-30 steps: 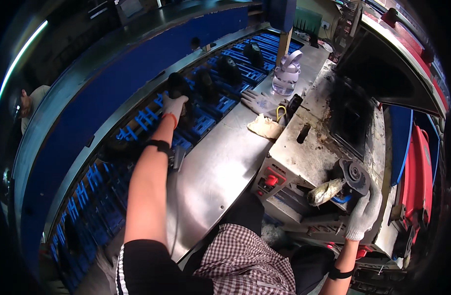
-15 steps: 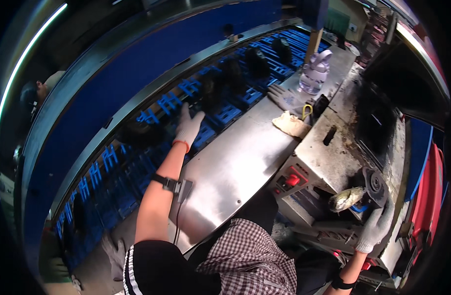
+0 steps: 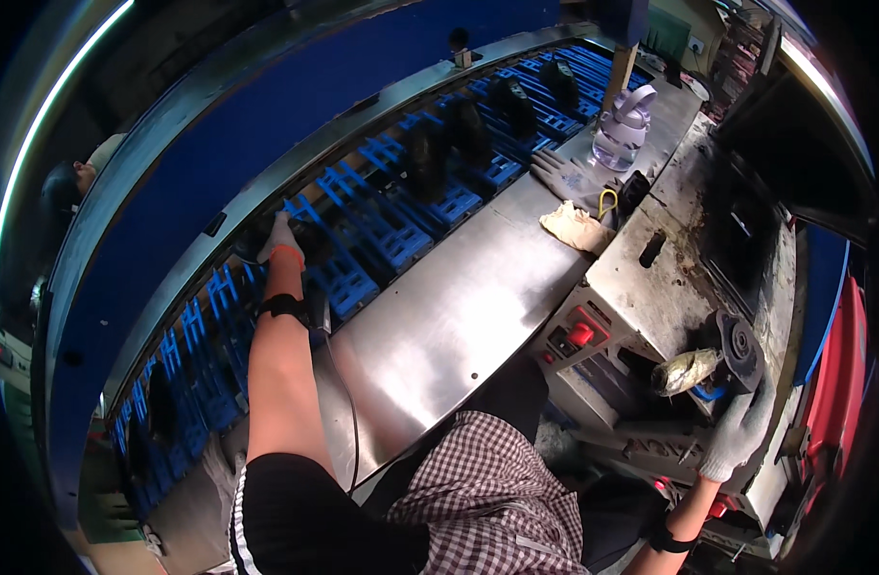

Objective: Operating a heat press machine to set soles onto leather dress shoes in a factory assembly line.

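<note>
Your left hand, gloved, reaches over the blue conveyor racks, fingers curled on a dark shoe piece near the far rail; your right hand, gloved, rests against the grinder wheel, finger state not discernible.

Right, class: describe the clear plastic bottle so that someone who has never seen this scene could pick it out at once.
Start at the long steel worktable that runs beside the blue conveyor racks. Follow it to its far end, past the spare grey glove and the crumpled tan cloth. There stands the bottle: upright, see-through with a pale lilac tint and a looped handle on top, the only transparent thing among dull metal and dark parts.
</note>
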### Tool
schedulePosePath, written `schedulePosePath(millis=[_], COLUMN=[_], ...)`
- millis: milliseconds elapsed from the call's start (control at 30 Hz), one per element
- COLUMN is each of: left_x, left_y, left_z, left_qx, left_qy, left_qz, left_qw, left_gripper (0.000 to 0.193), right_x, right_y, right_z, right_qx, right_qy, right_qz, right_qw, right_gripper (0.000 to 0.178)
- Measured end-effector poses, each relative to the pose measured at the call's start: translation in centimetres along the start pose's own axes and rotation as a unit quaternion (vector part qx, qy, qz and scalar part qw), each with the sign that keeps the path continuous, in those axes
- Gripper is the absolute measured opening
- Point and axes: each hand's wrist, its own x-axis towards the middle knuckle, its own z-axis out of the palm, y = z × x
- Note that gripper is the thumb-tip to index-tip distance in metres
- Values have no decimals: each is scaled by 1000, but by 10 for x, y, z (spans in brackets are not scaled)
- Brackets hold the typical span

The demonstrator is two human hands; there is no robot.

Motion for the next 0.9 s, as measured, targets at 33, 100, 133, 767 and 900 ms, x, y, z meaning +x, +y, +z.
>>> schedulePosePath(millis=[33, 100, 133, 767, 900], left_x=[15, 79, 98, -317, -400], left_y=[1, 17, 19, -120, -130], left_z=[-2, -39, -58, -127, -115], left_qx=[0, -31, -15, -135, -144], left_qy=[-1, -109, -200, -802, -840], left_qz=[3, 21, 36, -203, -209], left_qw=[1000, 993, 979, 545, 479], left_gripper=[116, 93, 70, 91, 86], right_x=[1, 2, 4, 40, 60], right_y=[-3, -8, -7, -180, -188], right_z=[0, 10, 15, -13, -10], right_qx=[13, 58, 68, 297, 362], right_qy=[0, -13, -16, -304, -308], right_qz=[-2, -3, 1, -180, -92], right_qw=[1000, 998, 998, 887, 875], right_gripper=[35, 35, 35, 67, 86])
